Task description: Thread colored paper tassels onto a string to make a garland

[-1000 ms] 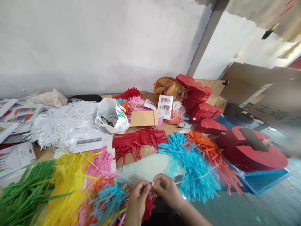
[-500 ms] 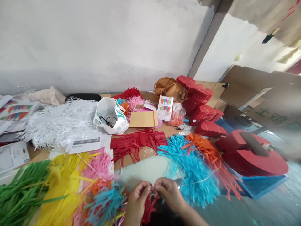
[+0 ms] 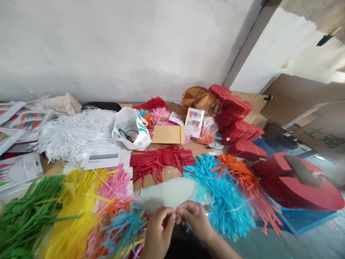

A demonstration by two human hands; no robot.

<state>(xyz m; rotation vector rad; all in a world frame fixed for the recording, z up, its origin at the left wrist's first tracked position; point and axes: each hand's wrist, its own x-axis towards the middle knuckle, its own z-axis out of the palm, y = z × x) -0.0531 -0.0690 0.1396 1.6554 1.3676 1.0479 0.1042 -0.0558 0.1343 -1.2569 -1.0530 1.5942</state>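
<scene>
My left hand (image 3: pixel 161 228) and my right hand (image 3: pixel 194 219) meet at the near edge of the table. The fingertips of both are pinched together; whatever sits between them is too small and covered to make out. To the left lies a mixed bunch of blue and orange paper fringe (image 3: pixel 125 226). A large blue paper fringe bundle (image 3: pixel 223 201) spreads out just right of my right hand. Beyond my hands, red fringed paper strips (image 3: pixel 163 160) lie across brown cardboard, with small pale bits (image 3: pixel 174 172) beside them.
Green (image 3: pixel 32 212), yellow (image 3: pixel 72 208) and pink fringe (image 3: pixel 115 181) lie at left, white fringe (image 3: pixel 78 135) behind them. A white plastic bag (image 3: pixel 130 126), a tan envelope (image 3: pixel 168 134) and a brown bag (image 3: pixel 199 99) stand farther back. Stacked red cut shapes (image 3: pixel 299 183) and orange fringe (image 3: pixel 242 180) are at right.
The red paper strips that hung below my fingers are out of sight now. My hands stay pinched together, and the view has shifted slightly left.
</scene>
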